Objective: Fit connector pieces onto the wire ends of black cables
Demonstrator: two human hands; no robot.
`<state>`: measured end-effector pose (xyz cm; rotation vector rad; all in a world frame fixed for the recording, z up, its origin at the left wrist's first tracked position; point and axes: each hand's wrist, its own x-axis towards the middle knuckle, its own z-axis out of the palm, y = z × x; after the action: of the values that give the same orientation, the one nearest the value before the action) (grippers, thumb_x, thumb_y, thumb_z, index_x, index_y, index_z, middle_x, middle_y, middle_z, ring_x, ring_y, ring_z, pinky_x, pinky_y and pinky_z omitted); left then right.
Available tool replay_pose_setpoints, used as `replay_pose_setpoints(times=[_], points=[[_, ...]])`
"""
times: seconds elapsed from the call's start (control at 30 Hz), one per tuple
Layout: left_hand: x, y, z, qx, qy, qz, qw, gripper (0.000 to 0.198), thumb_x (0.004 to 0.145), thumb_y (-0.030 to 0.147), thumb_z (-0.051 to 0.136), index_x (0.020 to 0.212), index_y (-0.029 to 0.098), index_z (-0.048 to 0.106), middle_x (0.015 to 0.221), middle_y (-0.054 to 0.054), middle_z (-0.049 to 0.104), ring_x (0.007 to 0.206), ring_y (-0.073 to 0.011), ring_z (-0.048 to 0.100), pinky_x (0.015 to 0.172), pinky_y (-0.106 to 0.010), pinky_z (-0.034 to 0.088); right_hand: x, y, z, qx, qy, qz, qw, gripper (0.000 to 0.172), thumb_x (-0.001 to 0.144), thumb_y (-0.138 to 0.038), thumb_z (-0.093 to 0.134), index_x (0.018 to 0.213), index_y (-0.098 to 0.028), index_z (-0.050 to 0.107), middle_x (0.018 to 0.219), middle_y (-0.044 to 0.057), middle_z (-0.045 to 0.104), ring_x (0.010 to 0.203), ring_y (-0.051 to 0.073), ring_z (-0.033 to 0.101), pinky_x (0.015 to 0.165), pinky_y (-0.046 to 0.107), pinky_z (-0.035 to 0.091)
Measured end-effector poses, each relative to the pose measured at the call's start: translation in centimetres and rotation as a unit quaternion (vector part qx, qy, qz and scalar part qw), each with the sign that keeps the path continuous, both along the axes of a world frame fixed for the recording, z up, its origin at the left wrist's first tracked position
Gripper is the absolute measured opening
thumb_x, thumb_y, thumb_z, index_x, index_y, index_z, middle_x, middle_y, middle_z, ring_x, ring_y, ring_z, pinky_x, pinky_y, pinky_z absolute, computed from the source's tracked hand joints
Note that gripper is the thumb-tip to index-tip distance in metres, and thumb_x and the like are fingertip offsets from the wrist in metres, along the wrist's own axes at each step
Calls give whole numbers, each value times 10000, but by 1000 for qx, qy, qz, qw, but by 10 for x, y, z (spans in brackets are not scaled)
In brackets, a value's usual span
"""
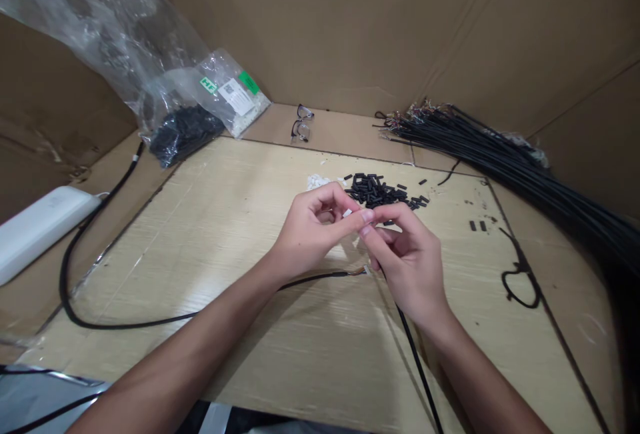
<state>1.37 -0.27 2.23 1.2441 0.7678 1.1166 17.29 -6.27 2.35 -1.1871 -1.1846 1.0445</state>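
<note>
Although the fingertips crowd together over the middle of the table [240,214], a sliver of a small white piece [347,213] shows between them. The left hand [310,234] pinches that piece between thumb and finger, covering most of it. The right hand [407,261] grips the upper end of a black cable [416,357], whose tip is lost behind the fingers and whose near end is cut off by the frame. Whether piece and cable touch cannot be told.

A second cable [320,279] passes under the left forearm, its white connector [367,269] lying close to the right hand. Beyond the hands, the near edges of the black tubes [373,189] and the white bits [316,182] are partly covered. At far left, a clear bag [185,134] blurs its dark contents; at right, the cable bundle [500,161] runs out of view.
</note>
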Motion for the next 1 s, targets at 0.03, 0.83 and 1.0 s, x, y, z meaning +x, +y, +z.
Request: replay_pose_setpoints(times=[0.03, 0.83, 1.0], points=[[0, 0, 0, 0, -2, -3, 1000, 359, 765, 371, 1025, 781, 177, 723, 778, -11, 734, 703, -124, 627, 628, -234, 484, 0, 0, 0, -6, 11, 3, 1000, 138, 980, -338, 796, 948, -258, 688, 661, -74, 536, 492, 88, 407, 436, 224, 325], [-3, 2, 3, 53, 20, -24, 998, 158, 936, 322, 879, 971, 185, 809, 844, -17, 730, 730, -120, 624, 684, -251, 522, 4, 5, 2, -53, 103, 9, 993, 161, 902, -360, 864, 839, -240, 778, 1166, 3, 543, 511, 34, 535, 418, 257, 435], [-2, 1, 3, 53, 28, -17, 998, 148, 929, 299, 873, 910, 183, 783, 804, -10, 719, 713, -119, 625, 677, -248, 520, 5, 6, 1, -79, 130, 46, 987, 172, 901, -375, 866, 844, -234, 784, 1172, 11, 572, 518, 50, 539, 395, 257, 417]])
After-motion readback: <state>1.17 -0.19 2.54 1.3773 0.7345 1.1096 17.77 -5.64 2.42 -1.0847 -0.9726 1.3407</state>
